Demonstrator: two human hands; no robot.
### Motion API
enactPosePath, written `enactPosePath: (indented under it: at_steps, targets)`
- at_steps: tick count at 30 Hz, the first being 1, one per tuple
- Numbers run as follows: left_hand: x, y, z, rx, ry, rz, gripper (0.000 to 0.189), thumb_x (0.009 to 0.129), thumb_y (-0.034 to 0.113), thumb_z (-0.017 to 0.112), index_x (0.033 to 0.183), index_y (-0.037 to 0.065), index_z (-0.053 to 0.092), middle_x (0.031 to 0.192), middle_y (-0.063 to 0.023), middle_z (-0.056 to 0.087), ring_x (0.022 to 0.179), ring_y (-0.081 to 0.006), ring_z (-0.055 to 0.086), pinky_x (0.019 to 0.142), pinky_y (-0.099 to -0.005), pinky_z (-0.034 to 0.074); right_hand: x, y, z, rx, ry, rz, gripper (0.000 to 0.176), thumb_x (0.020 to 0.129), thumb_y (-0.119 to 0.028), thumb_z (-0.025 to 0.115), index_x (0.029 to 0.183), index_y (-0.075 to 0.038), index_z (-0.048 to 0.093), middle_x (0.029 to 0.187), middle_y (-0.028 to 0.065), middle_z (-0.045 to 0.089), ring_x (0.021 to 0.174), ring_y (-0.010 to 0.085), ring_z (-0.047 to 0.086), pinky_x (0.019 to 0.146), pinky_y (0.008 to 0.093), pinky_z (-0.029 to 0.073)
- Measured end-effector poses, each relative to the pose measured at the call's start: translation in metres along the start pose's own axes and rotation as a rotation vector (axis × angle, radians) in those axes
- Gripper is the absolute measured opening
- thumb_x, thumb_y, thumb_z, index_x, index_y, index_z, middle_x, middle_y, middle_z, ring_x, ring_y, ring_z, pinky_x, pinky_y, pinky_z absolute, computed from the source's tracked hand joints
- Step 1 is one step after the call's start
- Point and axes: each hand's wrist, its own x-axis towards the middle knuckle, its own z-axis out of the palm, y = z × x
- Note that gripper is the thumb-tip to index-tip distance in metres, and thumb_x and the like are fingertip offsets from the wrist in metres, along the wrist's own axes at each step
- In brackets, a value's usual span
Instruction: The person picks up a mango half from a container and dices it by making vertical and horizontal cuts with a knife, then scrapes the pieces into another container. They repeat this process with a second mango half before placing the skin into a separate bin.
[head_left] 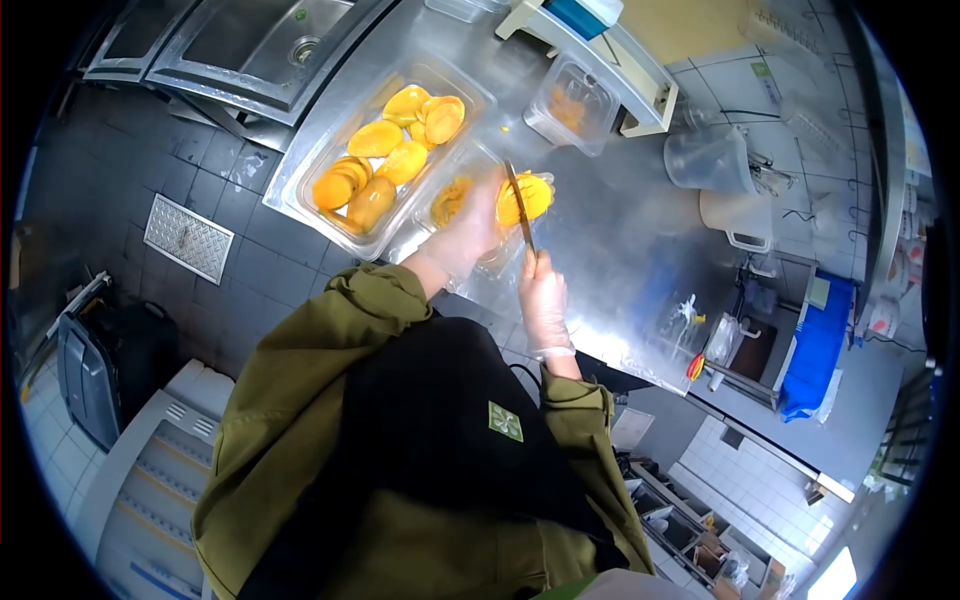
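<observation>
My left hand, in a clear glove, holds a peeled yellow mango half above the steel table. The gloved right hand is closed round the handle of a knife, whose blade lies across the mango's cut face. Under and beside my left hand is a clear container with mango pieces, partly hidden by that hand. To the left, a large clear tray holds several mango halves.
Another clear container with orange bits stands farther back, near a white stand. Clear plastic jugs are at the right back. A sink lies upper left. A blue cloth and red-yellow item are right.
</observation>
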Motion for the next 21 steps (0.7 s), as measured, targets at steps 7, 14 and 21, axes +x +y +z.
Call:
enactPosePath:
  at_steps: [7,14,21]
  targets:
    - [0.003,-0.004,0.0,0.009,0.047,0.001,0.049,0.092,0.032,0.028,0.109,-0.007,0.051,0.104,-0.0173,0.06,0.096,-0.0249,0.058,0.088,-0.0325,0.045,-0.003,-0.004,-0.012,0.075,0.017,-0.008,0.022,0.088,-0.026,0.047,0.08,-0.005,0.05,0.058,0.0212,0.056,0.056,0.0415,0.055,0.049,0.0489,0.044]
    - [-0.005,-0.006,0.013,0.07,0.021,0.036,0.052,0.092,0.034,0.026,0.107,-0.008,0.052,0.099,-0.0181,0.061,0.094,-0.0251,0.059,0.086,-0.0314,0.045,0.005,-0.009,-0.015,0.169,0.041,-0.074,0.021,0.088,-0.024,0.048,0.079,-0.005,0.05,0.058,0.0226,0.054,0.055,0.0424,0.054,0.047,0.0492,0.042]
    - [-0.008,-0.006,0.022,0.048,0.03,0.025,0.052,0.092,0.034,0.026,0.108,-0.009,0.051,0.102,-0.0198,0.06,0.095,-0.0264,0.058,0.089,-0.0329,0.043,-0.002,-0.012,-0.022,0.175,0.014,-0.032,0.022,0.088,-0.023,0.047,0.079,-0.004,0.05,0.06,0.0236,0.054,0.057,0.0435,0.053,0.049,0.0502,0.041]
